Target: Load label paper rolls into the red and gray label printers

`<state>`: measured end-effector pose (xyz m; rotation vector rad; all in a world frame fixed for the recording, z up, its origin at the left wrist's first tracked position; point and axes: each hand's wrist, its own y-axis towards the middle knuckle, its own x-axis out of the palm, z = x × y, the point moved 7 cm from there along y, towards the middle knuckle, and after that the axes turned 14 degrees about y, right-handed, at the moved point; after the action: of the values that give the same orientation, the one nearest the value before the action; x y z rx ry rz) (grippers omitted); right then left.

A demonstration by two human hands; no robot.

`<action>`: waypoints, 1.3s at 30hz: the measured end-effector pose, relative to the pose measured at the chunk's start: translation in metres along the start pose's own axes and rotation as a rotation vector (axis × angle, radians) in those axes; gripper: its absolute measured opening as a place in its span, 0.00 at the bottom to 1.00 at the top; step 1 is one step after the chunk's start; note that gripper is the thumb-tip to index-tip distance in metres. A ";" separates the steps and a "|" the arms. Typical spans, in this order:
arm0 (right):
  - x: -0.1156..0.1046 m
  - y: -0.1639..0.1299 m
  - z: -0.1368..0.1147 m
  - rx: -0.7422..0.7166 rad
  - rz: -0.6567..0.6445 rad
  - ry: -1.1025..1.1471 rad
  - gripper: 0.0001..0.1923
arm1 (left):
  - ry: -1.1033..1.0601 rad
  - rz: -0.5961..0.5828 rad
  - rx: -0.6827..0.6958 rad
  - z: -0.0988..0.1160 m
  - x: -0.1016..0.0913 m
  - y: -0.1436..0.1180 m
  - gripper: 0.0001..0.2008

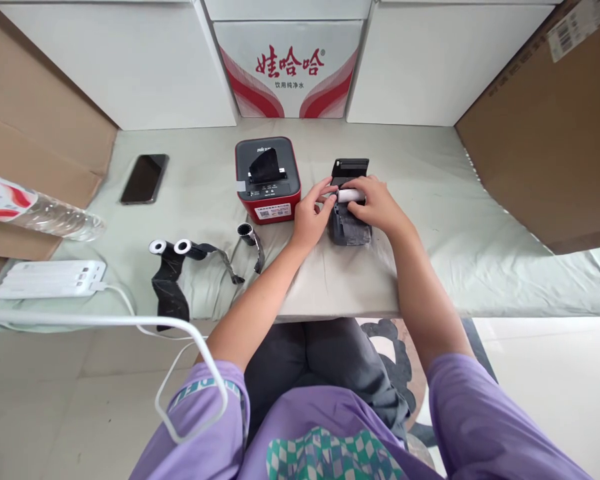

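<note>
A small black portable printer point(351, 233) lies on the cloth-covered table with its lid point(350, 165) raised. A white paper roll point(349, 195) sits across its opening, its left end partly hidden by fingers. My right hand point(377, 205) grips the roll between thumb and fingers from the right. My left hand point(310, 212) is closed against the printer's left edge, fingertips near the roll's left end. Just left of that hand stands a larger red and black label printer point(275, 193), a strip of black material sticking up from its slot.
Several used rolls with black ribbon, one of them a dark-cored roll point(246, 232), lie left of my forearm. Further left are a phone point(145, 179), a white power bank point(53, 279) with a cable and a water bottle point(55, 213). Cardboard boxes point(545, 133) wall the sides; white boxes stand behind.
</note>
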<state>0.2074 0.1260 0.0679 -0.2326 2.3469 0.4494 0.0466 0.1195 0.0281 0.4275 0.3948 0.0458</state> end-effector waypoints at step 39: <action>-0.029 0.000 0.040 0.171 0.223 0.699 0.22 | -0.014 -0.078 -0.120 -0.020 0.010 -0.001 0.21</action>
<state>0.2531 0.1421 0.0607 -0.0437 3.0988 0.2957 0.0481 0.1275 0.0074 0.2938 0.3921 -0.0092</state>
